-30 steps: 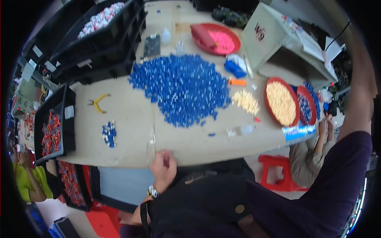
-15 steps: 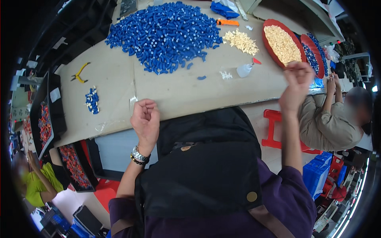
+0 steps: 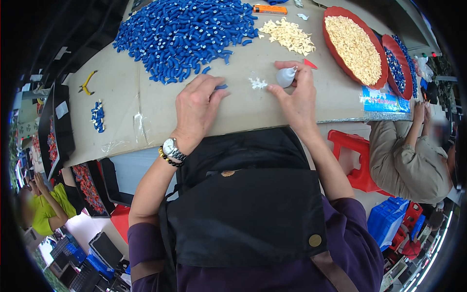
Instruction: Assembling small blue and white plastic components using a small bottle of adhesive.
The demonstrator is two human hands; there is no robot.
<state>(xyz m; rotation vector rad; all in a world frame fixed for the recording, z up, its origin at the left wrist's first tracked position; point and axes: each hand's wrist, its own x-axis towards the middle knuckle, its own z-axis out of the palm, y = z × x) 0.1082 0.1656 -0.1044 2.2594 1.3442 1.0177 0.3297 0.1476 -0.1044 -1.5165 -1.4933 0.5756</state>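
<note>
1. While your left hand (image 3: 197, 104) rests low over the table (image 3: 160, 109), a blue piece (image 3: 221, 87) shows at its fingertips. Thumb and forefinger leave only a narrow gap there; I cannot tell whether they pinch the piece or merely touch it.
2. Your right hand (image 3: 297, 97) curves around the bottle (image 3: 286, 76), thumb and forefinger spread wide. Whether the other fingers grip it is hidden from me. The wide spread probably suits its rounded body.
3. Just beyond those fingers you have a red tip (image 3: 310, 63); your hand hides whether it joins the bottle.
4. Between your hands lie white bits (image 3: 258, 83), near your right thumb.
5. The blue pile (image 3: 189, 39) spreads ahead of your left hand, the cream pile (image 3: 288, 36) ahead of your right, presumably so that each stays within reach.
6. Off to your left, the pliers (image 3: 88, 82) and a small cluster (image 3: 98, 117) of blue and cream sit well apart from the blue pile, perhaps to avoid mixing.
</note>
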